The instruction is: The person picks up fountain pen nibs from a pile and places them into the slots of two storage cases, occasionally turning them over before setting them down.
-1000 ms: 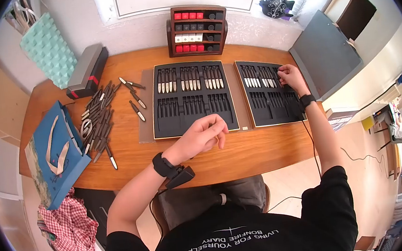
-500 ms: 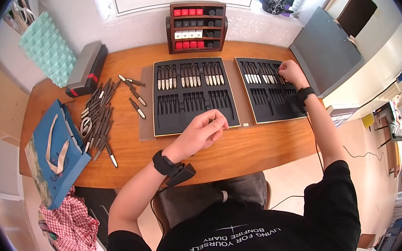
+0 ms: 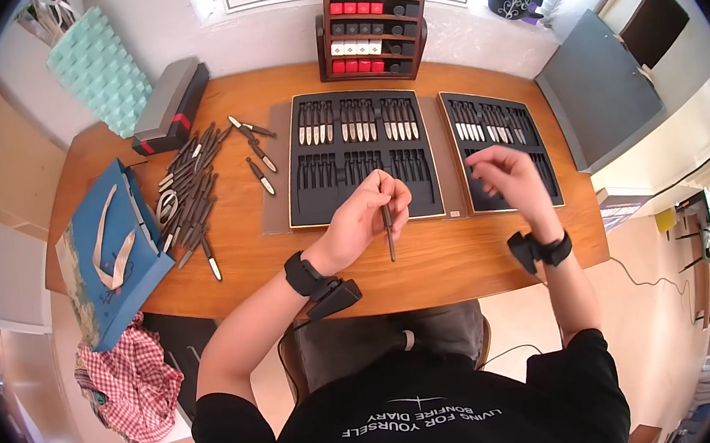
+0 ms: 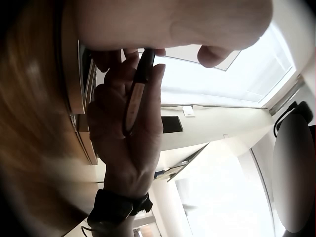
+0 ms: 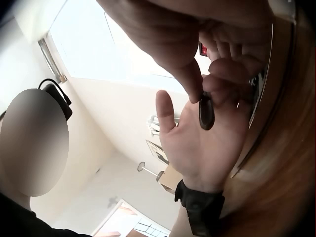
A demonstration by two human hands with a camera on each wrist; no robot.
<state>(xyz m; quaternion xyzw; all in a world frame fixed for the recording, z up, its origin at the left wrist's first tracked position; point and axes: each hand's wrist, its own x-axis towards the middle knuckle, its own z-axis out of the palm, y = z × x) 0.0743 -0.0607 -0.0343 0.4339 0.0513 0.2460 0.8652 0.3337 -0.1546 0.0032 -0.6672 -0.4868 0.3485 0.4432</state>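
Just in front of the middle tray, my left hand holds a slim dark stick in its fingers, one end pointing toward me. In the left wrist view that stick has a dark part and a pale flat part. My right hand is over the front of the right tray, fingers loosely bent and nothing visible in them. Similar sticks lie in its upper slots. The middle tray has three groups of sticks in its upper row; its lower slots hold none.
Left on the table lies a loose pile of sticks, with several more beside it. Around it are a blue paper bag and a grey box. A wooden rack with coloured cubes stands at the back; a grey lid leans at the right.
My right hand has come off the right tray's upper slots, back toward me. My left hand has turned, and the stick now shows below its fingers. The head view has shifted slightly.
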